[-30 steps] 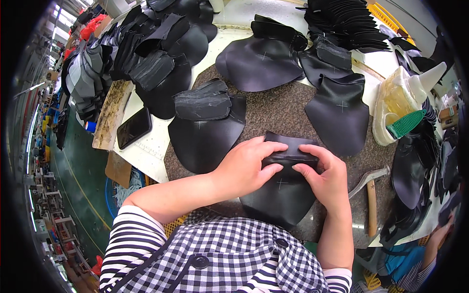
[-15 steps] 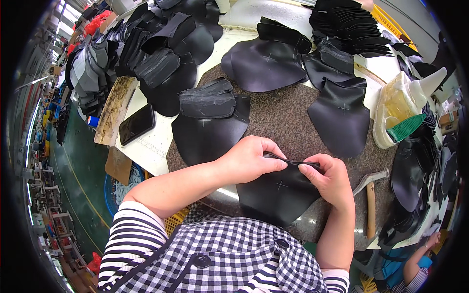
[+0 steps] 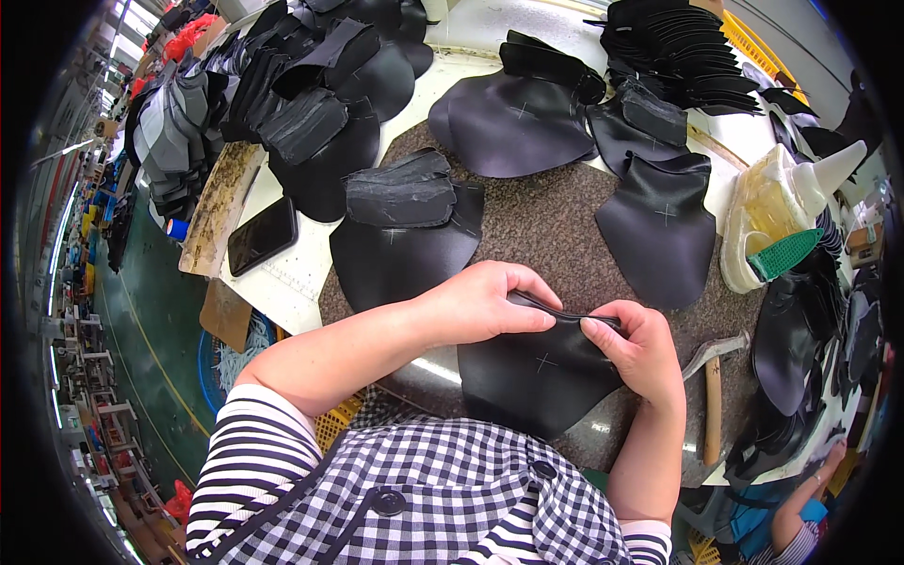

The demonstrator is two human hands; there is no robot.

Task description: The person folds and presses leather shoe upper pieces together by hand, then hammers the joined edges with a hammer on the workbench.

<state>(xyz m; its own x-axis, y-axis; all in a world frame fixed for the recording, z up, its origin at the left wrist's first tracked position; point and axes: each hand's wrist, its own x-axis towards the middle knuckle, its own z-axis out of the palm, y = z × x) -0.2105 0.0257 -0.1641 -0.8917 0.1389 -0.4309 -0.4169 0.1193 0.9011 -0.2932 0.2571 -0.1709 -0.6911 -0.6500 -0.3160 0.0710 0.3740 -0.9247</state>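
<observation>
A black leather piece [image 3: 537, 381] with a pale cross mark lies in front of me on the speckled stone slab [image 3: 537, 221]. My left hand [image 3: 494, 301] pinches the left part of its far edge between thumb and fingers. At the right part of that same edge, my right hand [image 3: 640, 344] grips with its thumb on top. Between the two thumbs the edge looks folded into a narrow rim. Fingers hide both ends of the fold. Beyond my hands lie similar black pieces: one marked with a cross [image 3: 664, 217], another with a grey-black backed flap [image 3: 400, 198].
A hammer [image 3: 713, 405] rests right of my right hand. Farther right stands a glue bottle [image 3: 772, 212] with a green scraper-like piece [image 3: 786, 254] against it. A phone [image 3: 264, 235] lies at left. Stacked black pieces [image 3: 673, 56] fill the back. Another person's arm [image 3: 800, 499] shows at lower right.
Both hands keep their pinch on the leather edge, with only a slight shift of the fingers. The whole view has moved a little.
</observation>
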